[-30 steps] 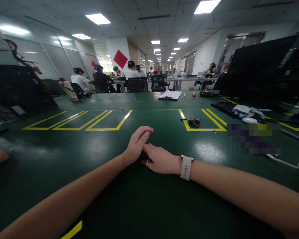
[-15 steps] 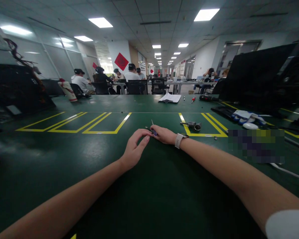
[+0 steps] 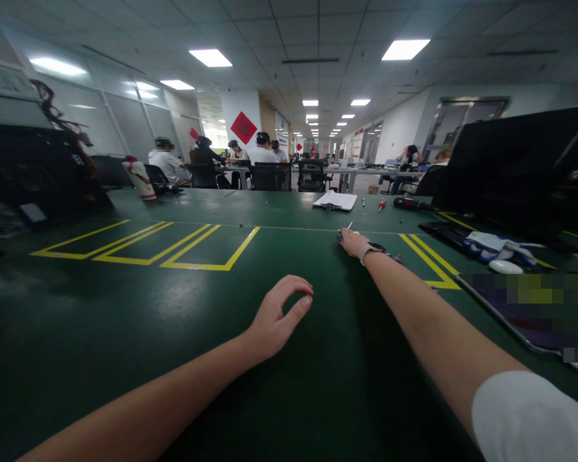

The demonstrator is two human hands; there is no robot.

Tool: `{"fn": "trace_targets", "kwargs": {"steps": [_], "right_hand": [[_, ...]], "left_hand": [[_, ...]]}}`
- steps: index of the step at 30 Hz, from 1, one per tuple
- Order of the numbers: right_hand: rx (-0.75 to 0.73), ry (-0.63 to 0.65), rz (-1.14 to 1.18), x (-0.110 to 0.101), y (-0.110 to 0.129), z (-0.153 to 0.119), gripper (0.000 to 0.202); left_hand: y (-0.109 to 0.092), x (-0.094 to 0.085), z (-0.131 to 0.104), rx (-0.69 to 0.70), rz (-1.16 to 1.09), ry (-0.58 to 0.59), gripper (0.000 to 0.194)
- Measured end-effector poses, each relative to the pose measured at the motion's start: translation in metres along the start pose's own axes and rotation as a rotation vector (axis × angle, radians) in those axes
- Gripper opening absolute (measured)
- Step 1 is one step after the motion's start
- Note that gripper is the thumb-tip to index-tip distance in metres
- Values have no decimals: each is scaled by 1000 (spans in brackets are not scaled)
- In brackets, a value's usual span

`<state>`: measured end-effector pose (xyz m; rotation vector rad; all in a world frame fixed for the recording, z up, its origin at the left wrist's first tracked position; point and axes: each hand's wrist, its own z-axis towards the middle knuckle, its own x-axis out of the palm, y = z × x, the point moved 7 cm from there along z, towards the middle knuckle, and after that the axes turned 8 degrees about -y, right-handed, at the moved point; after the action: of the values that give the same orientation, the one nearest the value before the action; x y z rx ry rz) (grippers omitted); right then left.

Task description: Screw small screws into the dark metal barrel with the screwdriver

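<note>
Carried forward and rightward since the earlier frame, the small dark object sits in the right hand's closed fingers, arm outstretched low over the green worktop; the bare left hand curves loosely, thumb slightly parted.

A small dark object is held in the right hand, its form mostly hidden. A thin pale rod projects above the hand, leaning right.

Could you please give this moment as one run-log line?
left hand: open, empty | right hand: holding small tool | clipboard: on green table, beyond both hands
</note>
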<state>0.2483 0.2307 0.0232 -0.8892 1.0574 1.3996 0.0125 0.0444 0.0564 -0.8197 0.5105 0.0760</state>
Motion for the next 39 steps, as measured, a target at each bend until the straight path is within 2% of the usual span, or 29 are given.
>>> {"fn": "trace_targets", "kwargs": {"steps": [5, 10, 14, 17, 20, 31, 35, 39], "right_hand": [[100, -9, -84, -7, -13, -5, 31], [92, 6, -171, -37, -19, -16, 32], [55, 137, -235, -59, -30, -29, 31], [16, 254, -254, -64, -33, -45, 30], [-35, 297, -261, -63, -29, -59, 29], [-183, 262, -201, -56, -18, -75, 29], [-231, 204, -121, -65, -9, -76, 28], [-282, 103, 51, -82, 19, -86, 10]], "left_hand": [[0, 1, 0, 12, 9, 27, 20], [0, 3, -1, -16, 18, 30, 20], [0, 7, -1, -23, 34, 48, 21], [0, 9, -1, -26, 48, 72, 22], [-1, 9, -2, -22, 53, 74, 23], [-5, 11, -4, 4, 81, 78, 21], [-5, 10, -4, 30, 108, 96, 22], [-9, 8, -7, 78, 232, 21, 26]]}}
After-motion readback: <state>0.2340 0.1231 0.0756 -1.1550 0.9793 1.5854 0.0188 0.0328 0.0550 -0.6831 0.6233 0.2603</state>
